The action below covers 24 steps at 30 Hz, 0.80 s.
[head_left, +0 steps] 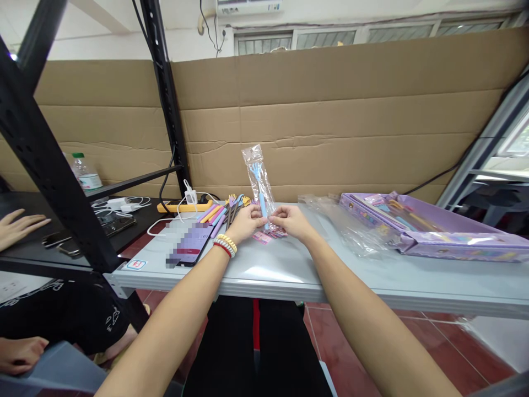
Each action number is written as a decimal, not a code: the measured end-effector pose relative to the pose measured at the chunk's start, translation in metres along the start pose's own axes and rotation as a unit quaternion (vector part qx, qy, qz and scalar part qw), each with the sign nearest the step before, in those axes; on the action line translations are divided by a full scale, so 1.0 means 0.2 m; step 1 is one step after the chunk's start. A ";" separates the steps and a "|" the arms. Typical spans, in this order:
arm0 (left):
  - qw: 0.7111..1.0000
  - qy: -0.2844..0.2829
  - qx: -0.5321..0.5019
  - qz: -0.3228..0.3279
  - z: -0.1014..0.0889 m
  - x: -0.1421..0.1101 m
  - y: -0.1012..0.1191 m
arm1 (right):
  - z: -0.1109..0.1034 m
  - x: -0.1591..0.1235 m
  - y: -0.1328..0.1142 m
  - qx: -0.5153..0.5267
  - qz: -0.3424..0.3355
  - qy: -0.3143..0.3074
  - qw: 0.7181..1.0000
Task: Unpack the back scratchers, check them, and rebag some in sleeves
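Note:
In front of me a clear plastic bag (251, 156) stands nearly upright, with a light blue hand-tipped stick (262, 199), like a small back scratcher, inside it. My left hand (247, 222), wearing yellow and white coiled bands and a red cord, pinches the bag's lower left edge. From the other side my right hand (291, 220) grips its lower right edge between thumb and finger. Small pink printed cards (263, 237) lie on the shelf below the bag. Beside my left hand is a pile of similar coloured sticks (217, 212), in purple, orange, blue and dark tones.
A phone (190, 248) lies left on the grey shelf (264, 273), before a yellow power strip (194, 207). Empty-looking clear bags (355, 229) and a purple box (450, 245) holding bagged sticks are at right. Another person's hand (20, 225) rests at far left, beyond a black post.

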State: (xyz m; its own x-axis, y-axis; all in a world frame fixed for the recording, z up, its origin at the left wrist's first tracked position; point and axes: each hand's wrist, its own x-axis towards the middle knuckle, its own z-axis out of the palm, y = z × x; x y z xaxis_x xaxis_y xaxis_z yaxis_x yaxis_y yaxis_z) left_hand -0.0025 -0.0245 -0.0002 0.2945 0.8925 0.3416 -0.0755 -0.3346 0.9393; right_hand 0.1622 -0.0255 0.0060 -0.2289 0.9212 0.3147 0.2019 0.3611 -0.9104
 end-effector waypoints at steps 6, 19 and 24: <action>1.000 -0.004 0.012 -0.001 0.00 0.01 -0.01 | 0.01 0.00 -0.01 0.003 0.023 -0.020 1.000; 0.999 -0.032 0.037 -0.011 0.00 -0.01 0.00 | 0.00 0.00 0.00 -0.110 -0.026 0.018 0.993; 0.998 -0.048 0.034 -0.019 0.00 -0.01 -0.01 | 0.00 -0.01 -0.02 -0.133 -0.028 0.031 0.990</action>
State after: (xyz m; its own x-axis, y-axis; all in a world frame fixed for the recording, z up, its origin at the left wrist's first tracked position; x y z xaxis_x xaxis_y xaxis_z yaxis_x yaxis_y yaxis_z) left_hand -0.0036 -0.0246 -0.0028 0.3857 0.8733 0.2977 0.0012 -0.3232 0.9463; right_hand 0.1609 -0.0286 0.0096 -0.1896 0.9026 0.3864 0.4361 0.4300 -0.7905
